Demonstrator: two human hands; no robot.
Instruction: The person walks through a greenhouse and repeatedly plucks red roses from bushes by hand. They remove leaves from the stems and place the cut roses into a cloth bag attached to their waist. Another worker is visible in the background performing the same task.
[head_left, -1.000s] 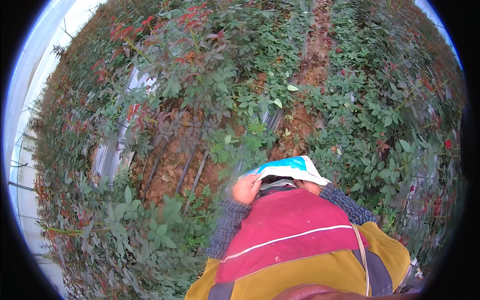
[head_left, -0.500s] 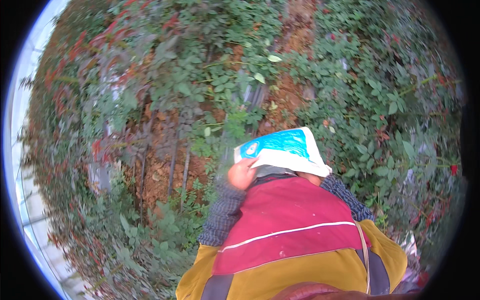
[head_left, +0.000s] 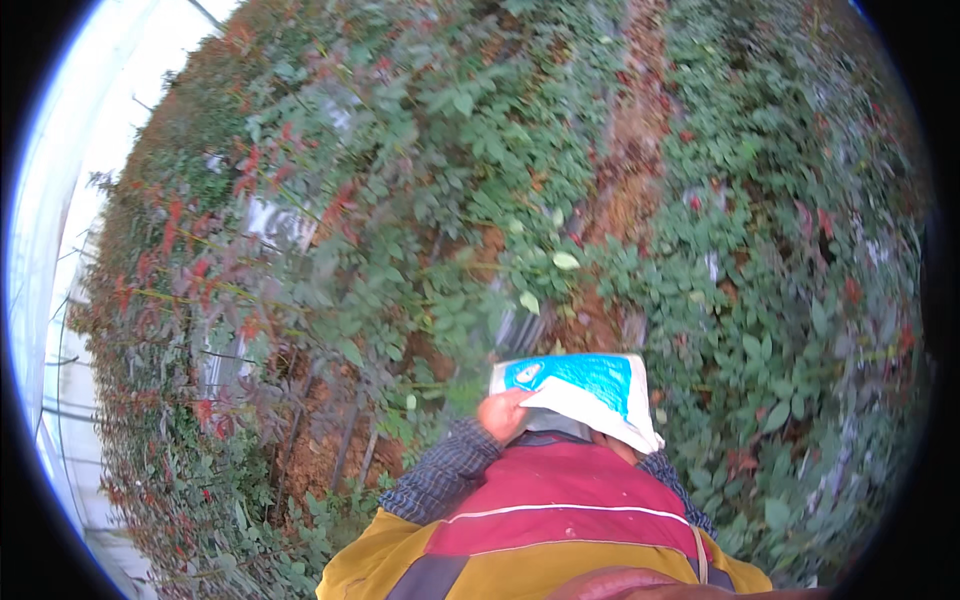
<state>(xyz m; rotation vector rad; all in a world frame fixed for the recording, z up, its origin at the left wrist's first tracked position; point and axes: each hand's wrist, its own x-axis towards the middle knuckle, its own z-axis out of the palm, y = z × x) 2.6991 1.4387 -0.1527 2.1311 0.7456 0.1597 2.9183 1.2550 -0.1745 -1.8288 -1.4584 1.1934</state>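
Observation:
A white and blue printed plastic bag (head_left: 598, 384) is held at my waist, in front of the red apron (head_left: 570, 485). My left hand (head_left: 504, 414) is closed on the bag's left edge, with the thumb on top of the white part. Close to the bag's right corner, only a small part of my right hand (head_left: 622, 450) shows. Its fingers are hidden by the bag, so I cannot see whether they grip it. A greyish inner side of the bag faces my body.
Dense leafy bushes (head_left: 780, 340) with reddish shoots surround me on both sides. A strip of brown soil (head_left: 635, 130) runs ahead between the rows. Dark pipes (head_left: 345, 440) cross bare soil at the left. A pale translucent wall (head_left: 75, 330) stands at the far left.
The view has tilted up, so the bag and both hands sit lower in it and more of the row ahead shows. My left hand keeps its hold on the bag.

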